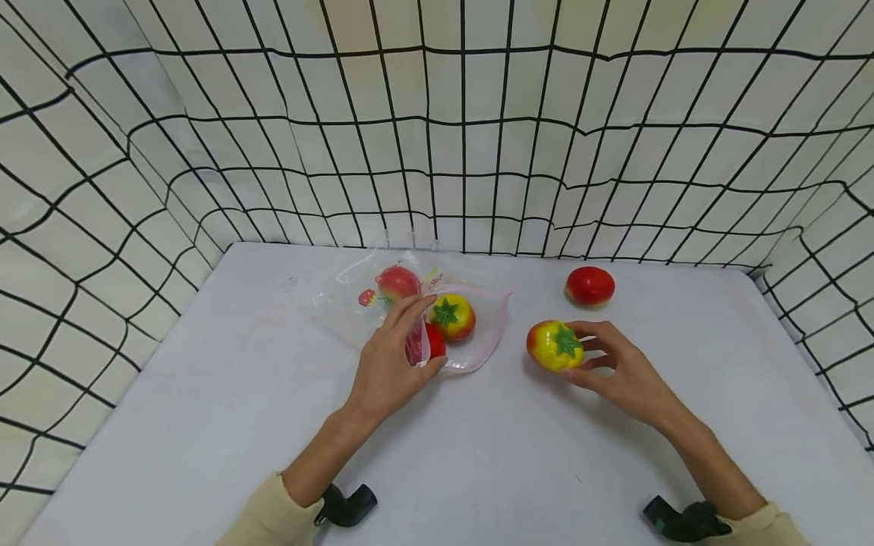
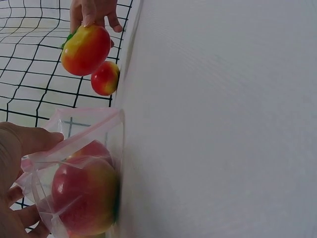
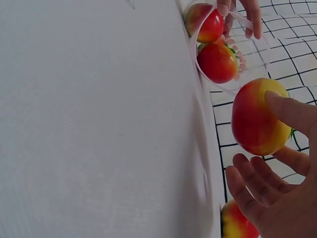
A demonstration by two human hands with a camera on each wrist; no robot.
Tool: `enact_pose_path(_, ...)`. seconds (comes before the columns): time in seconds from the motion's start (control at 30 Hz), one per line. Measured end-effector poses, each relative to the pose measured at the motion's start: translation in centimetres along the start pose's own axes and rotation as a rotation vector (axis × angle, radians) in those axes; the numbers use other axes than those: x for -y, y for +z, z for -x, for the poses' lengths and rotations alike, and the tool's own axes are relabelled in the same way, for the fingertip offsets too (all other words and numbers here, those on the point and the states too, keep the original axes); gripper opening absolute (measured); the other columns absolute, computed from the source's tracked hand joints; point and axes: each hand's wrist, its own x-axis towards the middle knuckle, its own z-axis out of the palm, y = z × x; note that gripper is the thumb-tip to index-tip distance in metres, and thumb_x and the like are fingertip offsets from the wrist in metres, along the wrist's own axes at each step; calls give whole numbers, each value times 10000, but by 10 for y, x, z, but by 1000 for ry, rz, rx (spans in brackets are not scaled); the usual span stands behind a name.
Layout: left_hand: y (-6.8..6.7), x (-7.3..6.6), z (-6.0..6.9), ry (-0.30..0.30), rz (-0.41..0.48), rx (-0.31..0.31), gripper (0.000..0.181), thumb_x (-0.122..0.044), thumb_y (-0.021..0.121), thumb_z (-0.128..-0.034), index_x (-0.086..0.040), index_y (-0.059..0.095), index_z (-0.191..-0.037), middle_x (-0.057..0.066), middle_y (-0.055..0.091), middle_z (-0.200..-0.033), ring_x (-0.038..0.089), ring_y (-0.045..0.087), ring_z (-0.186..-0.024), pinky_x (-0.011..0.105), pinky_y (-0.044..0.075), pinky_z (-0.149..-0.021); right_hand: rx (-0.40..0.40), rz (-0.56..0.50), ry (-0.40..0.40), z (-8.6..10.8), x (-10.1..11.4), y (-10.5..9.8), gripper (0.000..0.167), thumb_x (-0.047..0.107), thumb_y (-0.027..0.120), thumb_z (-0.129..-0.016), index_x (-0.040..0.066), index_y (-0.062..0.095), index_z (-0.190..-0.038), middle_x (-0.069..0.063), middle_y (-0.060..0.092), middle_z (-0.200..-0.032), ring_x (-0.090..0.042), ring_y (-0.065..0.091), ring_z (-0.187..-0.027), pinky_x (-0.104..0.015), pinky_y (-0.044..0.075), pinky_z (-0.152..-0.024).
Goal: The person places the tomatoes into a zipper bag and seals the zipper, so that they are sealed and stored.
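A clear plastic bag (image 1: 488, 345) with a pinkish rim lies on the table, its mouth toward the right. Inside it are a red-and-yellow tomato with a green star-shaped top (image 1: 456, 312), a red one (image 1: 435, 341) and a pinkish one (image 1: 398, 282) seen through the plastic. My left hand (image 1: 392, 364) holds the bag's rim between thumb and fingers. To the right, my right hand (image 1: 617, 371) pinches another red-and-yellow tomato (image 1: 549, 346) between thumb and fingers, outside the bag mouth. In the right wrist view, this held tomato (image 3: 257, 116) hides part of the fingers.
One more red tomato (image 1: 590, 286) lies on the white table (image 1: 478, 455), behind the right hand. A white backdrop with a black grid (image 1: 464, 121) borders the table at the back and sides.
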Motion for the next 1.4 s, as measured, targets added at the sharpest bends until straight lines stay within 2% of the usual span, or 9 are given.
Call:
enact_pose_path(0.37,1,0,1,-3,1,-4,894,-194,936,-753,-244,499,-1531,21,500,-1547,259,536,-1411,524,583,-1035,17,-30,-12,-5,4,10,684,175,834,-881,183,524,-1490,-52,584,-1377,-256,555,-1270,-157,569,-923)
enact_pose_path(0.83,1,-1,0,-5,-10,-2,883,-200,934,-756,-234,505,-1527,28,505,-1543,266,541,-1407,526,583,-1035,11,-40,-23,-14,15,21,706,150,814,-899,165,493,-1528,-93,584,-1374,-309,581,-1283,-147,561,-922)
enact_pose_path(1.0,1,-1,0,-8,-14,-3,879,-201,934,-755,-227,511,-1525,32,507,-1541,268,547,-1400,526,584,-1032,5,-54,-28,-16,18,25,719,128,804,-903,113,457,-1533,-118,555,-1431,-325,565,-1294,-140,558,-921)
enact_pose_path(1.17,2,-1,0,-14,-11,6,880,-209,931,-762,-253,502,-1529,20,498,-1552,259,546,-1399,527,575,-1047,9,-79,-7,-18,18,31,672,93,792,-903,60,457,-1485,-148,529,-1487,-346,569,-1297,-140,555,-926)
enact_pose_path(1.4,2,0,0,-13,-17,9,879,-215,931,-763,-254,503,-1530,19,493,-1558,260,545,-1399,532,572,-1049,8,-83,8,-20,19,39,617,129,793,-913,73,486,-1446,-148,549,-1483,-351,588,-1302,-145,556,-928)
